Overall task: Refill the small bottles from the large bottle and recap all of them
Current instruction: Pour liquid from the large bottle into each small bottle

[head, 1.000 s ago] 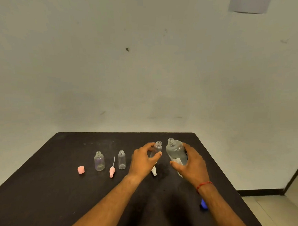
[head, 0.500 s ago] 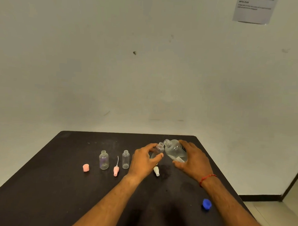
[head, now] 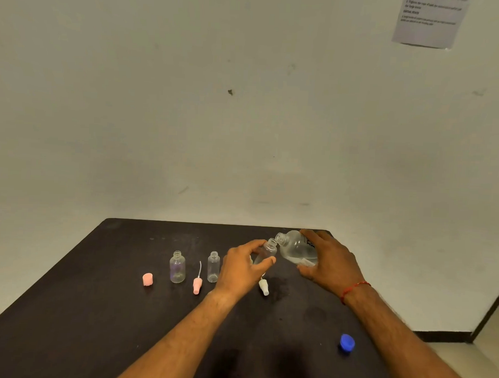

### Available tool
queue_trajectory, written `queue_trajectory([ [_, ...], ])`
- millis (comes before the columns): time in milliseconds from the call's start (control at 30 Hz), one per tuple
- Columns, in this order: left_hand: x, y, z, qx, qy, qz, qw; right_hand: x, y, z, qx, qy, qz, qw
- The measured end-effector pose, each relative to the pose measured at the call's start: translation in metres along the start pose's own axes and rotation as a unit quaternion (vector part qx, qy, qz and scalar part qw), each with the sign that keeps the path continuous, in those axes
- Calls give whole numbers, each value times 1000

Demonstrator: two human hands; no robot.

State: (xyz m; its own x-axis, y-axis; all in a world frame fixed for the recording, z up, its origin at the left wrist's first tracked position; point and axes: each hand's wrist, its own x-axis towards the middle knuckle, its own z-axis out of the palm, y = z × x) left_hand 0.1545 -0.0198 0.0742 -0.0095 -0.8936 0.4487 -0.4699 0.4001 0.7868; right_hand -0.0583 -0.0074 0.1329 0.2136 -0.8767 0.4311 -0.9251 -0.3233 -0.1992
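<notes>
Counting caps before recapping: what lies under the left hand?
A white cap lies on the table, showing just below the left hand. The hand grips a small bottle; anything else beneath the palm is hidden.

A dark table [head: 74, 309] stands against a pale, scuffed wall [head: 188, 114].

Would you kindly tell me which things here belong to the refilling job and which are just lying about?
Job: large bottle, held small bottle, left small bottle, middle small bottle, pink cap, pink sprayer, white nozzle, blue cap.
Lying about: wall notice.
</notes>
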Motion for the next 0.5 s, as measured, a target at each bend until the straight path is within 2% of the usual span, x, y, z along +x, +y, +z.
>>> queue_trajectory([
  [500, -2, 2, 1, -17, -4, -1, 1000, 8, 3, -13, -39, -32, -13, 999],
])
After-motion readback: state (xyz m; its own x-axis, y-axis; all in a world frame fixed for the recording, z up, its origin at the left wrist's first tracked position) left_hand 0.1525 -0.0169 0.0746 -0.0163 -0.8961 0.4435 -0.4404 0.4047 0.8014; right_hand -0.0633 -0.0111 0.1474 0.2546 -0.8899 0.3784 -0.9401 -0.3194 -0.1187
